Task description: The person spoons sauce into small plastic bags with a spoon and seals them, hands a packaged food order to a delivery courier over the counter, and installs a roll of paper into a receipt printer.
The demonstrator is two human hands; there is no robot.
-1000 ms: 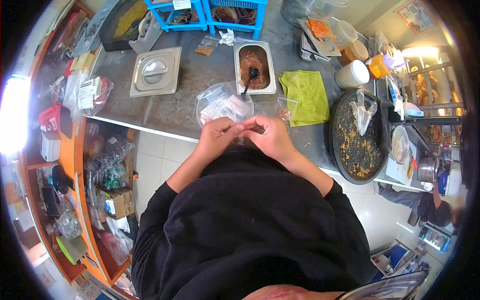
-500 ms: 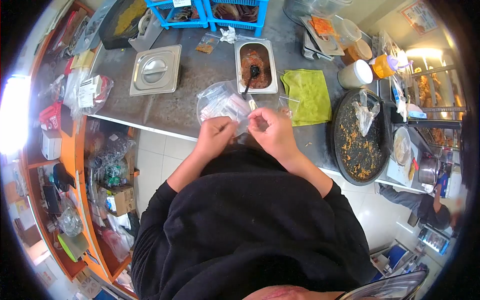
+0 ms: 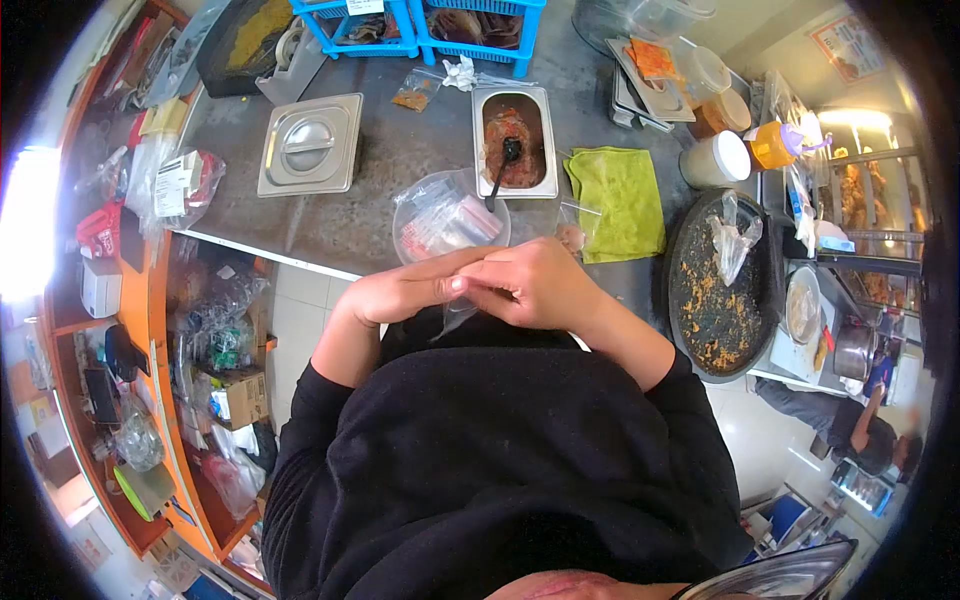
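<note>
**Hands meet over a small plastic bag at a crowded steel counter**

A person in a black top stands at the edge of a grey metal counter, both hands drawn in close to the chest. The left hand and the right hand touch at the fingertips, fingers curled and pinched on a small clear plastic bag that hangs just below them, in front of the black top and off the counter's edge. How tightly each hand grips cannot be told.

Just beyond the hands, a round clear plastic tub holding a sheaf of clear bags sits on the counter. Behind it stands an open rectangular steel pan of red-brown paste with a black spoon resting in it. To its left is a steel pan closed with a knobbed lid; to its right lies a folded green cloth. Further right, a round dark tray scattered with orange crumbs carries a crumpled clear bag. Blue plastic baskets line the far edge. At lower right, another person in dark clothing is seen on the floor below.
</note>
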